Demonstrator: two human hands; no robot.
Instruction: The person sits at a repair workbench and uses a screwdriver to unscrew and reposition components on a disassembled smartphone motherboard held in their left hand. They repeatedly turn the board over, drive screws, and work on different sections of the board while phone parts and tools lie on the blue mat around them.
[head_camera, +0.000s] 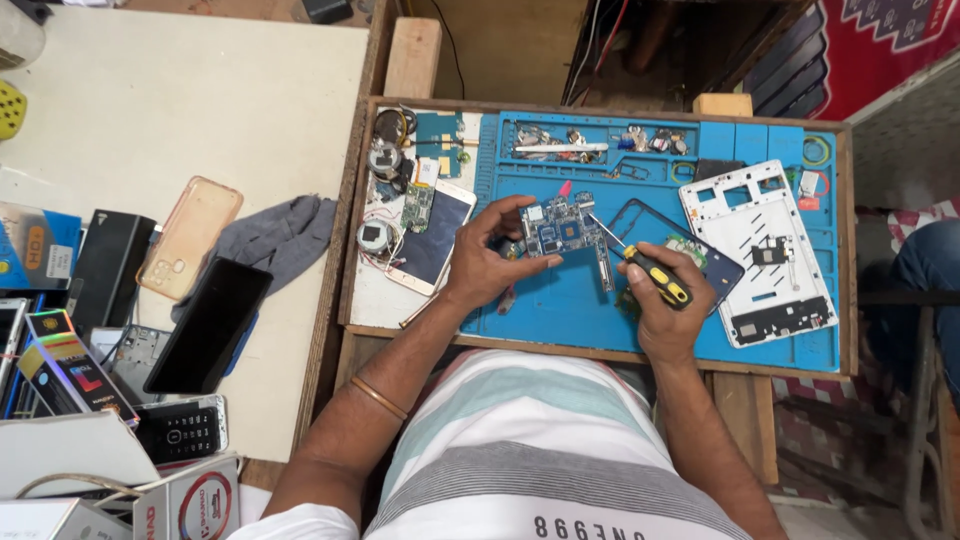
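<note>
Circuit board (560, 228), blue with a square chip in the middle, held up just above the blue work mat (545, 300) near the centre of the frame, pinched at its left edge by the left hand (487, 262), thumb below and fingers curled over the top. Long side running left to right, with a narrow strip hanging down at its right end. Screwdriver (648, 270), yellow and black in the handle, clamped in the right hand (668, 310) at centre right, shaft pointing up and to the left, tip touching or just short of the board's right edge; cannot tell which. Board thus up and to the left of the right hand's grip, with the left hand already on it.

Under and behind the screwdriver, a dark phone frame (700, 262) flat on the mat. Further right, a white phone frame (765, 250), also on the mat. Along the mat's top edge, moulded compartments: a long one (580, 140) with a white stick and small metal parts, smaller ones to the right with loose bits too tiny to name. Left of the mat, inside the wooden tray (352, 240), a white phone (432, 238) face up, a green board and round metal parts. Far left of the frame, on the pale table (180, 110): a grey cloth (280, 240), a clear phone case (190, 235), a black phone (208, 325).
</note>
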